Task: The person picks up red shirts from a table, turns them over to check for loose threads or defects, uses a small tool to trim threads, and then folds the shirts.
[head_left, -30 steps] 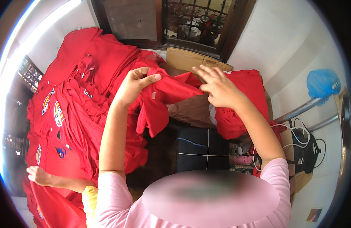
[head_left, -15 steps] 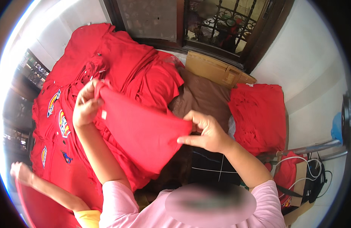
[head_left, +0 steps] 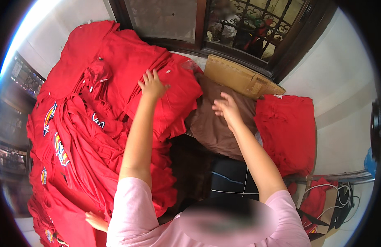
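Observation:
My left hand (head_left: 153, 86) is open with its fingers spread, over folded red shirts (head_left: 174, 84) at the near side of a large red heap. A small white label shows on the cloth just beyond its fingertips. Whether the palm touches the cloth I cannot tell. Out over a brown cloth bundle (head_left: 221, 131), my right hand (head_left: 228, 110) holds nothing; its fingers are loosely apart.
A heap of red shirts (head_left: 75, 136), some with printed logos, fills the left. Another red stack (head_left: 287, 131) stands right, near a cardboard sheet (head_left: 231, 74) below the window. Another person's hand (head_left: 96, 221) rests on red cloth. Cables (head_left: 332, 191) hang at lower right.
Both hands have let go of the red shirt they held stretched between them, and it now lies on the heap. Both arms reach farther forward. The other person's hand has come down and right.

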The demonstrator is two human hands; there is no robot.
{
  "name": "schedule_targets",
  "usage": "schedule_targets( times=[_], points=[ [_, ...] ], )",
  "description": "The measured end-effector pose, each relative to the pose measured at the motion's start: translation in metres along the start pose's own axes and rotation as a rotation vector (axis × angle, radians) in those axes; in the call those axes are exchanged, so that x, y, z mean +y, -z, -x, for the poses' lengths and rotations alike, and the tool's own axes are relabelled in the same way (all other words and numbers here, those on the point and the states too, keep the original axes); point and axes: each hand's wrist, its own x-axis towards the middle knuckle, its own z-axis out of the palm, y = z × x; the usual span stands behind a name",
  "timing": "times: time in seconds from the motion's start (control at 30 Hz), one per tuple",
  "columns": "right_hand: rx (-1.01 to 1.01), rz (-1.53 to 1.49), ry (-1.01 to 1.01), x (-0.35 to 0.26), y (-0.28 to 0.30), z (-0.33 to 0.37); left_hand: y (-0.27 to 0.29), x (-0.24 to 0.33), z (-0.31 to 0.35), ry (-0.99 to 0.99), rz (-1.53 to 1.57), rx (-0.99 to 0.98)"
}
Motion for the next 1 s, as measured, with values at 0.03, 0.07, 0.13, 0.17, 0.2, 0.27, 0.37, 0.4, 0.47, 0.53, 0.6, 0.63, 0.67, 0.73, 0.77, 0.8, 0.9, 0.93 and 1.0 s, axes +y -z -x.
schedule_targets(
  times=[0.03,0.07,0.13,0.17,0.2,0.27,0.37,0.4,0.47,0.53,0.6,0.63,0.67,0.73,0.77,0.8,0.9,0.93,1.0],
  points=[
    [-0.070,0.027,-0.061,0.015,0.014,0.016,-0.029,-0.005,0.023,0.057,0.015,-0.005],
    [-0.162,0.049,-0.100,0.029,0.027,0.034,-0.052,-0.010,0.045,0.122,0.037,-0.032],
    [-0.166,0.082,-0.213,0.053,0.046,0.079,-0.083,-0.018,0.084,0.135,0.046,0.126],
    [-0.165,0.089,-0.287,0.059,0.054,0.102,-0.092,-0.020,0.101,0.150,0.050,0.179],
    [-0.155,0.116,-0.366,0.063,0.058,0.125,-0.098,-0.018,0.117,0.144,0.027,0.224],
    [-0.182,0.055,-0.440,0.059,0.062,0.174,-0.105,-0.005,0.154,0.147,-0.026,0.298],
    [-0.461,-0.181,-0.397,0.025,0.049,0.240,-0.110,0.033,0.236,0.144,0.059,0.249],
    [-0.564,-0.228,-0.395,0.006,0.040,0.260,-0.112,0.050,0.271,0.125,0.159,0.233],
    [-0.913,-0.349,-0.307,-0.036,0.022,0.301,-0.112,0.080,0.352,0.050,0.334,0.046],
    [-1.295,-0.466,-0.273,-0.081,0.001,0.354,-0.104,0.097,0.444,0.036,0.495,-0.123],
    [-1.670,-0.599,-0.398,-0.125,-0.010,0.421,-0.086,0.090,0.532,0.047,0.564,-0.531],
    [-1.801,-0.618,-0.442,-0.146,-0.008,0.453,-0.077,0.087,0.577,0.053,0.613,-0.738],
    [-1.926,-0.629,-0.550,-0.165,-0.007,0.483,-0.071,0.086,0.621,0.057,0.675,-0.942],
    [-1.997,-1.126,-0.444,-0.188,-0.018,0.537,-0.063,0.082,0.697,0.062,0.857,-1.263],
    [-1.985,-1.388,-0.426,-0.195,-0.023,0.568,-0.063,0.077,0.730,0.210,0.903,-1.276],
    [-2.049,-1.428,-0.409,-0.199,-0.028,0.588,-0.064,0.061,0.759,0.345,0.967,-1.207],
    [-2.238,-1.337,-0.334,-0.202,-0.043,0.623,-0.068,0.014,0.851,0.621,1.132,-0.938],
    [-2.280,-1.314,-0.325,-0.202,-0.050,0.634,-0.069,-0.003,0.882,0.658,1.062,-0.867],
    [-2.325,-1.273,-0.318,-0.196,-0.064,0.658,-0.074,-0.015,0.955,0.735,1.062,-0.769]
  ],
)
